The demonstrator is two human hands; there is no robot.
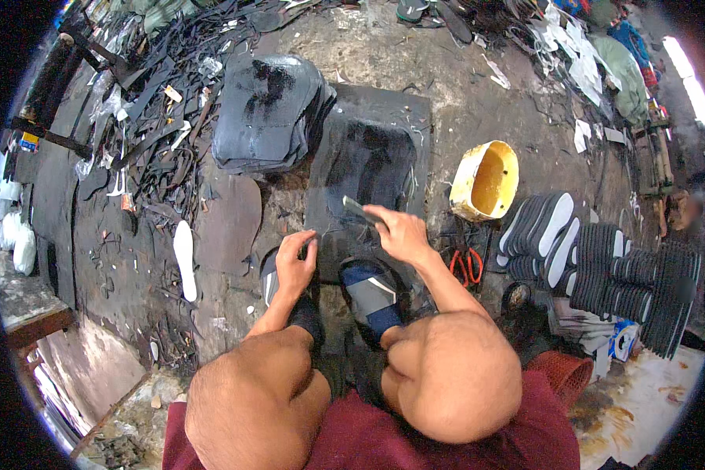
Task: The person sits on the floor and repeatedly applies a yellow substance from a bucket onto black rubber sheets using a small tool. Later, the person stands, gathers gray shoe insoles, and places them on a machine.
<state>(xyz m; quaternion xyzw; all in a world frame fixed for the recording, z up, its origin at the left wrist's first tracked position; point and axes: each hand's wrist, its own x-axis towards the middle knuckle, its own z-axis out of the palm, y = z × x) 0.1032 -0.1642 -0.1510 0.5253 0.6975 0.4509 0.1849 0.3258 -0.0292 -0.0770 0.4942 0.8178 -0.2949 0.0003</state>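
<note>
My right hand (403, 233) is closed around a flat grey-green bar-shaped tool (360, 210), its end pointing left over the near edge of a dark board (415, 110). A black sheet (372, 157) with a glossy wet-looking patch lies on that board. Close by on the left, my left hand (296, 262) hovers above my shoe, fingers loosely bent and thumb apart, with nothing visible between them. Beyond it rises a stack of dark sheets (270, 113), the top one smeared with shiny black.
To the right stand a yellow tub (484, 180), red-handled scissors (466, 266) and rows of dark soles (611, 266) with white insoles. Black scraps (160, 117) heap at the far left. A white insole (184, 258) and a brown sheet (231, 223) lie left of my hands.
</note>
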